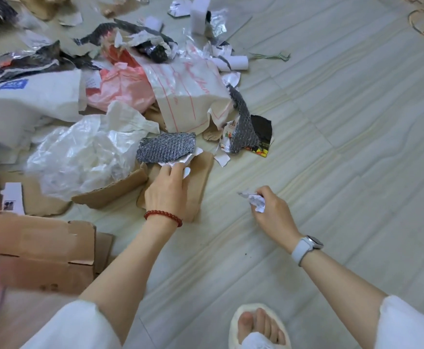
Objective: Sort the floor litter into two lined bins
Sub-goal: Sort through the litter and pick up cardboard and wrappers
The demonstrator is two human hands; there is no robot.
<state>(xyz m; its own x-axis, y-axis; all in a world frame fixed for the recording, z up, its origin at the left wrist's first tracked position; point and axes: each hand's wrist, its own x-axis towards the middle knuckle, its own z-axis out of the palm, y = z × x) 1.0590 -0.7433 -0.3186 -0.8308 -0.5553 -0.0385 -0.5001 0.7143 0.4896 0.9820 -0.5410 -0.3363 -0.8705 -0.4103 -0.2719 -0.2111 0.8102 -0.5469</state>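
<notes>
Litter covers the floor at upper left: torn paper, plastic bags and cardboard. My left hand grips a white paper scrap lying under a grey bubble-wrap piece, above a flat brown cardboard piece. My right hand hovers over bare floor to the right, closed around a crumpled white paper ball. No bin shows in this view.
A clear plastic bag, a pink bag and a white red-printed bag lie behind. A torn cardboard box sits at lower left. Pale tiled floor stretches right. My slippered foot is at the bottom.
</notes>
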